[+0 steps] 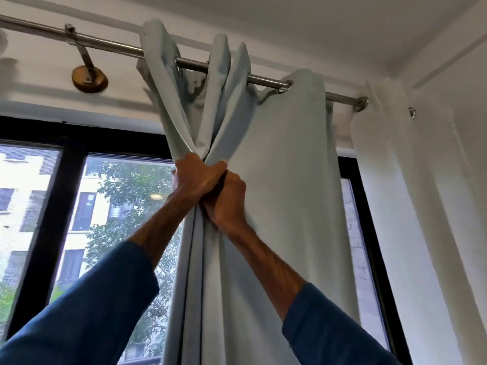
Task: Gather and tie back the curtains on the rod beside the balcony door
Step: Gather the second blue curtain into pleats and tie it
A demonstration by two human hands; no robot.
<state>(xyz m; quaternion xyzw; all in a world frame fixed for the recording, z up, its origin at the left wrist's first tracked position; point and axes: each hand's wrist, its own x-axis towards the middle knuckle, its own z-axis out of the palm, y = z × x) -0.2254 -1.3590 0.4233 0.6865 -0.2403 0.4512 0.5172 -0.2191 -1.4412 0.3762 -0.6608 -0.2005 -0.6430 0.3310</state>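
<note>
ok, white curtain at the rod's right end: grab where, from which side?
White curtain: probably its left edge below the eyelets, fingers coming from the left. It hangs in loose vertical folds, and the wall looks close on its right. The left hand and right hand both grip the grey curtain.

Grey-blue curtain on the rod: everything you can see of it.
Pale grey-blue curtain, thick matte cloth by its look, hung by metal eyelets on the steel rod, top standing in folds. Its left folds are drawn into one bunch below the rod; the right part hangs flatter. The left hand grips the bunch, the right hand grips it just beneath. A white curtain hangs at its right.
</note>
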